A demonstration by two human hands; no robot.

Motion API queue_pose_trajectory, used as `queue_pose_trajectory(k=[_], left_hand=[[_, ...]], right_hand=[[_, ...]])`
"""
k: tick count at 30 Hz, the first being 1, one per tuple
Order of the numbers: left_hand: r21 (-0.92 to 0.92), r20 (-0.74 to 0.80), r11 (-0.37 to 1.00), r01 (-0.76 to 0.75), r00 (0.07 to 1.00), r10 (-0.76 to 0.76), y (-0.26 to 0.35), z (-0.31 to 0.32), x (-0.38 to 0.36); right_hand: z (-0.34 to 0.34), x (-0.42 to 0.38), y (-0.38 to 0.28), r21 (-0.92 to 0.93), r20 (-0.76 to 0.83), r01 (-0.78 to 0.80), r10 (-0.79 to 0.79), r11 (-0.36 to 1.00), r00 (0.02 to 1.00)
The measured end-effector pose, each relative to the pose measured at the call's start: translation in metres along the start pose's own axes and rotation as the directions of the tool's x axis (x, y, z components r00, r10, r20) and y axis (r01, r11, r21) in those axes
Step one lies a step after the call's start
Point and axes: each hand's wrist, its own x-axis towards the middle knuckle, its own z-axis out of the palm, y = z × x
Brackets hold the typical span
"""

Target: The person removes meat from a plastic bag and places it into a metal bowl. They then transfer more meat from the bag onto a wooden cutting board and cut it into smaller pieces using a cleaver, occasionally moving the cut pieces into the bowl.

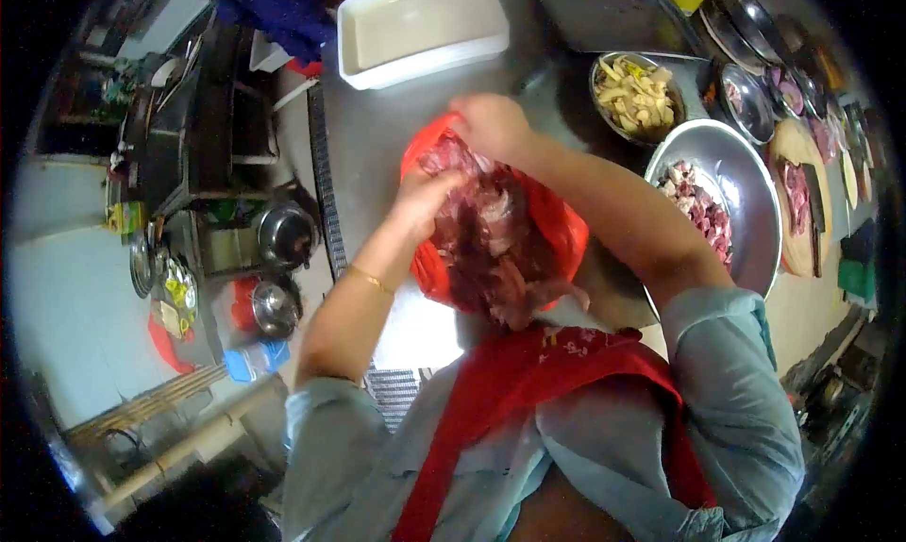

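A red plastic bag [565, 223] lies opened out on the metal table in front of me, full of large pieces of raw meat [493, 223]. My left hand [427, 205] grips the meat at the bag's left side, thumb on top and the other fingers mostly hidden. At the far edge of the bag, my right hand [493, 127] is closed, with the red plastic bunched at its fingers. Some meat hangs over the near edge, close to my red apron [557, 358].
On the right stands a large steel bowl [758, 212] with cut meat. Beyond it are a bowl of ginger-like pieces [634, 97] and a wooden board [783, 150] with meat and a knife. A white tub [425, 66] and a metal tray [613, 18] sit at the back.
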Motion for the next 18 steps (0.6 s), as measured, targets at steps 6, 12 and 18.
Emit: queue_pose_trajectory(k=[6, 12, 18], left_hand=[[0.138, 0.03, 0.932, -0.335, 0.942, 0.334, 0.002, 0.025, -0.041], [0.055, 0.03, 0.942, -0.332, 0.943, 0.331, -0.004, 0.016, -0.041], [-0.376, 0.151, 0.91, 0.176, 0.98, -0.127, 0.014, -0.005, -0.013]], right_hand=[[-0.007, 0.028, 0.027, -0.145, 0.247, -0.129, 0.162, 0.981, 0.955], [-0.023, 0.023, 0.03, -0.144, 0.285, -0.249, 0.281, 0.958, 0.916], [-0.002, -0.019, 0.071, 0.378, 0.449, -0.37, 0.182, 0.849, 0.875]])
